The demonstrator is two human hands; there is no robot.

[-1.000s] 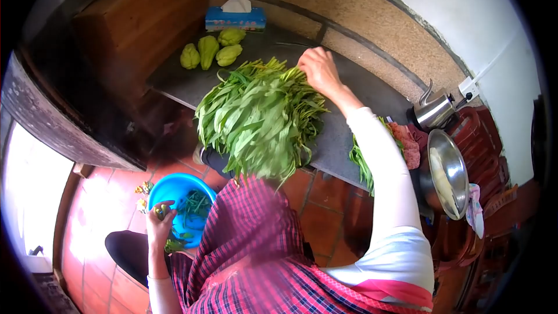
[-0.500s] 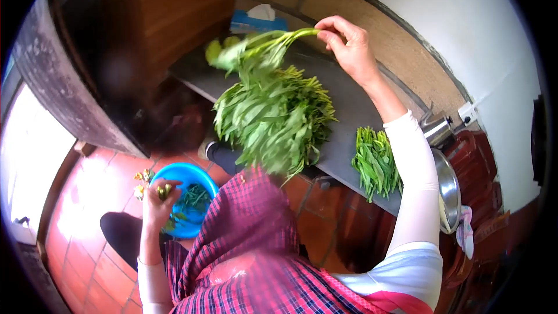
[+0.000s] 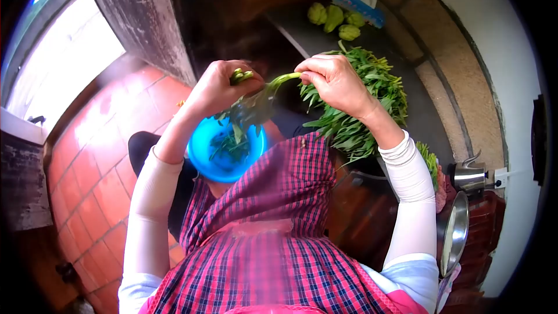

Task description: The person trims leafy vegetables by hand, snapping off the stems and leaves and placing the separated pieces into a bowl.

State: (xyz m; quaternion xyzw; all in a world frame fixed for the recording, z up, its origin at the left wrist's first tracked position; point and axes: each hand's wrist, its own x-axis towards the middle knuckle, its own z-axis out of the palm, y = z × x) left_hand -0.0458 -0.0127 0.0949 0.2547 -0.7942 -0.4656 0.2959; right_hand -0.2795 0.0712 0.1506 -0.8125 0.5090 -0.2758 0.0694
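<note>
A person's right hand [image 3: 338, 86] pinches the stem end of leafy greens [image 3: 290, 77] above a blue basin [image 3: 197, 157], while the left hand [image 3: 224, 87] grips a small bunch of stems [image 3: 240, 75] beside it. A large pile of greens [image 3: 363, 104] lies on the dark counter [image 3: 427, 104], near green chayotes [image 3: 333, 18].

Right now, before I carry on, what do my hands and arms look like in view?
The left hand and right hand are ungloved. Plain, close-fitting off-white fabric sleeves cover both forearms, wrinkled near the right cuff. Pale blue-white fabric upper sleeves show above.
</note>
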